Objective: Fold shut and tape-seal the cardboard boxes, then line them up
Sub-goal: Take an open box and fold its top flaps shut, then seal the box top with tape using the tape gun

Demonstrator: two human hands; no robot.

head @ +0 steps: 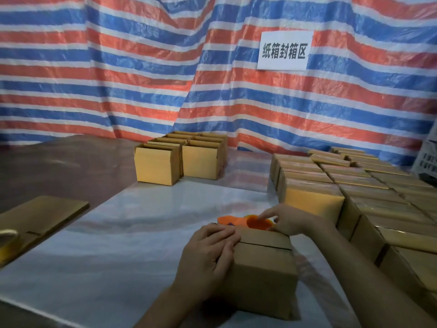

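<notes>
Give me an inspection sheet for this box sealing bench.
Surface: table under clear plastic sheet.
Job's things: closed box in front; open boxes at the back; sealed boxes in rows on the right; orange tool at the box's far edge; tape roll far left.
Clutter: flattened cardboard, far left.
Hands: left hand rests on the box; right hand holds the orange tool.
Cables: nothing seen.
Surroundings: striped tarp with paper sign; white crate at right.
</notes>
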